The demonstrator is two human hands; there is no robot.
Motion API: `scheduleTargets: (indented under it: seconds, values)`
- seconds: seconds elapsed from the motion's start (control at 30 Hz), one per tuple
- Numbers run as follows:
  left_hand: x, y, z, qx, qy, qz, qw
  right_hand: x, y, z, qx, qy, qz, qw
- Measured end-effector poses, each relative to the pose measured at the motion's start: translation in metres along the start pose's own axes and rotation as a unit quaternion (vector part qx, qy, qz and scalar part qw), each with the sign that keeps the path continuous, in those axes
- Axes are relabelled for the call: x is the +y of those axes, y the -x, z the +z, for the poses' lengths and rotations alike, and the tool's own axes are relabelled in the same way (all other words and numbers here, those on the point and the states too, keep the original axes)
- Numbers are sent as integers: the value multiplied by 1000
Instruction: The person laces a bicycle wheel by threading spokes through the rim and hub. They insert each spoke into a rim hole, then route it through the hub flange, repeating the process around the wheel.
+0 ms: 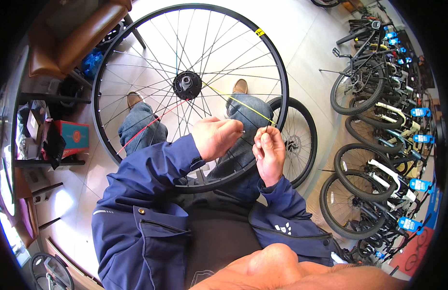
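A bicycle wheel with a black rim lies across my lap, its black hub facing up. Most spokes are dark; one is red, one yellow and one blue. Over the near right part of the wheel, my left hand is closed, and a small silvery tip pokes out past its fingers; the rest of that piece is hidden. My right hand, beside the rim, pinches a thin dark spoke between thumb and fingertip, close to the yellow spoke's outer end.
Another bicycle wheel stands just right of the rim. Bicycles are parked in a row along the right. On the left are a brown leather chair and a red and teal box on a shelf. Pale tiles cover the floor.
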State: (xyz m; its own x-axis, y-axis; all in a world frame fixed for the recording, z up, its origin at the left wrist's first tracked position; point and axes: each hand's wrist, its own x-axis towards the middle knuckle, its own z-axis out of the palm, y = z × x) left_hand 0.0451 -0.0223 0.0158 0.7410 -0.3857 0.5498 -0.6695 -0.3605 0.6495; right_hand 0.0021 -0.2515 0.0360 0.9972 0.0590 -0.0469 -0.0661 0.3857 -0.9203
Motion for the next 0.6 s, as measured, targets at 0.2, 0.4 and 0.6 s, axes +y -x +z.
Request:
scheduleTargets:
  seconds: [0.2,0.4,0.6]
  values:
    - [0,2,-2,-8,16,-2,1000,-41,11,-6,-10,530,-157,833]
    - [2,0,-5,-6,26,-5,1000,-41,7,4,-14,553,-184,813]
    - [2,0,-5,-19,27,-2,999,-39,4,3,-31,548,-190,814]
